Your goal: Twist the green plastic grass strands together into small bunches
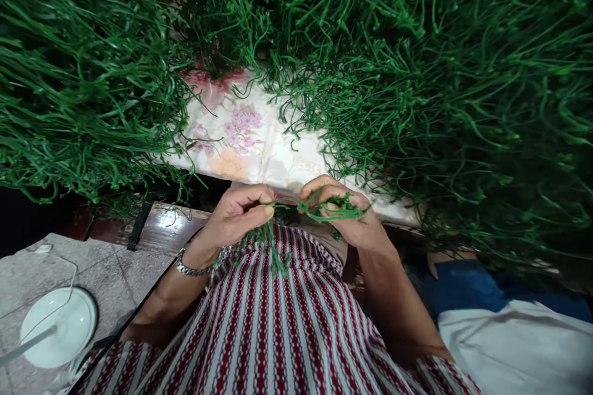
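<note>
The left fingers (254, 194) pinch green stems (333, 217) against the thumb; the right fingers (319, 184) curl around the same strands. The stems look light, bendy and easily bruised, best gripped mid-length between fingertips and thumb. Their long axis runs left to right, along the counter's (290, 160) near edge, just on the person's side of it; some ends droop lapward below the left fingers.

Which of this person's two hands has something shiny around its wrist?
The left hand, pinching green stems: a silver-coloured linked band circles its wrist. The right hand, also holding green stems, shows a bare wrist.
</note>
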### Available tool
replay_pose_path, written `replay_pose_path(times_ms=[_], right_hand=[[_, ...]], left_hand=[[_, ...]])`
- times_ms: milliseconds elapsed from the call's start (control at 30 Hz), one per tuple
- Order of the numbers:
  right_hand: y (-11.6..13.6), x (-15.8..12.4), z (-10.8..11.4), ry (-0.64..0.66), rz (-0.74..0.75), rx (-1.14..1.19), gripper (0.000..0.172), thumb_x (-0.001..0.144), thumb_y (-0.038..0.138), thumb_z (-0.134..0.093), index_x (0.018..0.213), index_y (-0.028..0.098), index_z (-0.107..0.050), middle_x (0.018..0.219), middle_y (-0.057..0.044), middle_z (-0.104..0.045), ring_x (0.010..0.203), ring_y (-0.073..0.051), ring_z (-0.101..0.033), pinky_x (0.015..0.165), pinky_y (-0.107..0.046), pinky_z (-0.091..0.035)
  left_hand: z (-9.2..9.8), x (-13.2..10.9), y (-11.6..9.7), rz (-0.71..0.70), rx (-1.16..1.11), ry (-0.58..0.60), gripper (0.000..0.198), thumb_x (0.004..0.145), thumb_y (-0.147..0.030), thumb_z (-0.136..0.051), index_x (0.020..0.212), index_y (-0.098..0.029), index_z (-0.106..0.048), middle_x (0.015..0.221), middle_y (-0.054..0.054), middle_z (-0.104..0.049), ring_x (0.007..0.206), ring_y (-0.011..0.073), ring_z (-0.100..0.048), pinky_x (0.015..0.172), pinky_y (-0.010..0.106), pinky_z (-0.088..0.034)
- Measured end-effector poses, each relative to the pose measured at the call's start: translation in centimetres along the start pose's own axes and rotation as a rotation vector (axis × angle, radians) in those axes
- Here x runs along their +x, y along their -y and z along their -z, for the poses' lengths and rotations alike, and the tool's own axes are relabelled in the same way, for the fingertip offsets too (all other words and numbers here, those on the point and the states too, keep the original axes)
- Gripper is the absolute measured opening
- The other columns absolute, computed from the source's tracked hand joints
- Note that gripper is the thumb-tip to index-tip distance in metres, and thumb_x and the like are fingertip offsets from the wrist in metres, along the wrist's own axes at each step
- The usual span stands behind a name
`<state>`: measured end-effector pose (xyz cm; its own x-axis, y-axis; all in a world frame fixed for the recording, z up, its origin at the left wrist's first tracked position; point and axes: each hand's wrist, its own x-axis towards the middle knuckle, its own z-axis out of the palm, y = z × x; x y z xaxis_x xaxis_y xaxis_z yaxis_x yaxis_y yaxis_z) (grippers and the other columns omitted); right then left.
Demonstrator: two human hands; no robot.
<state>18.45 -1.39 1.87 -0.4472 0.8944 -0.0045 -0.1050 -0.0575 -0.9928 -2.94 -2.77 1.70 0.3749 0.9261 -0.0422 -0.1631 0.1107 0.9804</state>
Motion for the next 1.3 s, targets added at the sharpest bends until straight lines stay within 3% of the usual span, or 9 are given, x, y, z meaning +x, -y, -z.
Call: replay_pose_path(times_ms=[200, 300, 400, 567, 667, 833, 967, 1167, 1300], right_hand=[[-1.4, 0.7, -3.0, -0.024, -0.111, 0.076, 0.032, 0.076, 0.046, -0.062, 0.079, 0.015, -0.056, 0.067, 0.002, -0.049, 0.058, -0.008, -0.046, 0.055, -0.02, -0.039], [-2.2, 0.8, -3.8, -0.119, -0.107, 0.014, 0.037, 0.067, 0.042, -0.072, 0.086, 0.016, -0.054, 0.073, 0.003, -0.051, 0.064, -0.007, -0.046, 0.062, -0.019, -0.04], [-2.3, 0.7, -3.9, -0.176, -0.075, -0.082, 0.04, 0.065, 0.034, -0.075, 0.094, 0.017, -0.053, 0.084, 0.002, -0.054, 0.078, -0.009, -0.05, 0.074, -0.021, -0.041], [-1.9, 0.6, -3.6, -0.093, -0.143, -0.135, 0.024, 0.075, 0.034, -0.065, 0.073, 0.014, -0.053, 0.067, 0.004, -0.045, 0.063, -0.007, -0.041, 0.062, -0.019, -0.036], [-2.2, 0.7, -3.7, -0.055, -0.178, 0.042, 0.03, 0.074, 0.04, -0.066, 0.072, 0.013, -0.053, 0.063, 0.004, -0.042, 0.059, -0.005, -0.037, 0.056, -0.018, -0.033], [-3.2, 0.7, -4.6, -0.007, -0.269, 0.429, 0.042, 0.058, 0.045, -0.077, 0.074, 0.015, -0.053, 0.061, 0.005, -0.047, 0.054, -0.005, -0.041, 0.052, -0.018, -0.035], [-3.5, 0.7, -5.3, -0.047, -0.298, 0.577, 0.038, 0.054, 0.034, -0.081, 0.072, 0.015, -0.053, 0.061, 0.006, -0.049, 0.055, -0.005, -0.044, 0.054, -0.017, -0.039], [-4.0, 0.4, -5.1, -0.03, -0.335, 0.573, 0.03, 0.057, 0.027, -0.079, 0.067, 0.014, -0.054, 0.052, 0.007, -0.048, 0.045, -0.005, -0.042, 0.044, -0.017, -0.036], [-4.0, 0.4, -5.2, -0.072, -0.312, 0.583, 0.027, 0.06, 0.028, -0.076, 0.069, 0.015, -0.054, 0.054, 0.007, -0.048, 0.046, -0.004, -0.043, 0.046, -0.017, -0.037]], left_hand=[[-1.7, 1.0, 1.3, -0.073, 0.127, -0.112, 0.017, 0.08, -0.024, -0.058, 0.066, -0.015, -0.052, 0.062, -0.002, -0.044, 0.058, 0.0087, -0.039, 0.055, 0.022, -0.032], [-2.3, 1.1, 1.4, -0.051, 0.147, -0.218, 0.019, 0.079, -0.025, -0.059, 0.064, -0.015, -0.053, 0.059, -0.003, -0.045, 0.056, 0.0076, -0.039, 0.052, 0.02, -0.032], [-2.6, 1.1, 1.4, -0.012, 0.154, -0.244, 0.019, 0.078, -0.026, -0.06, 0.064, -0.014, -0.055, 0.058, -0.003, -0.046, 0.054, 0.007, -0.039, 0.051, 0.018, -0.033], [-2.5, 1.1, 1.4, -0.022, 0.246, -0.238, 0.018, 0.079, -0.026, -0.058, 0.066, -0.014, -0.056, 0.057, -0.003, -0.051, 0.052, 0.0075, -0.044, 0.05, 0.018, -0.035], [-2.4, 1.1, 1.5, -0.142, 0.397, -0.257, 0.015, 0.08, -0.02, -0.056, 0.066, -0.015, -0.055, 0.057, -0.003, -0.05, 0.053, 0.007, -0.044, 0.051, 0.018, -0.035], [-2.9, 1.4, 2.0, -0.422, 0.654, -0.376, 0.014, 0.076, -0.01, -0.058, 0.066, -0.016, -0.051, 0.058, -0.005, -0.045, 0.053, 0.0058, -0.041, 0.053, 0.019, -0.033], [-3.3, 1.6, 2.2, -0.409, 0.591, -0.387, 0.018, 0.076, -0.01, -0.058, 0.063, -0.016, -0.048, 0.057, -0.005, -0.042, 0.052, 0.006, -0.04, 0.051, 0.019, -0.032], [-3.0, 1.4, 2.3, -0.218, 0.305, -0.251, 0.016, 0.077, -0.018, -0.061, 0.063, -0.016, -0.053, 0.057, -0.004, -0.046, 0.052, 0.0073, -0.041, 0.05, 0.021, -0.033], [-3.2, 1.4, 2.7, -0.278, 0.339, -0.341, 0.015, 0.077, -0.016, -0.061, 0.063, -0.016, -0.054, 0.056, -0.004, -0.046, 0.053, 0.0078, -0.041, 0.051, 0.021, -0.034]])
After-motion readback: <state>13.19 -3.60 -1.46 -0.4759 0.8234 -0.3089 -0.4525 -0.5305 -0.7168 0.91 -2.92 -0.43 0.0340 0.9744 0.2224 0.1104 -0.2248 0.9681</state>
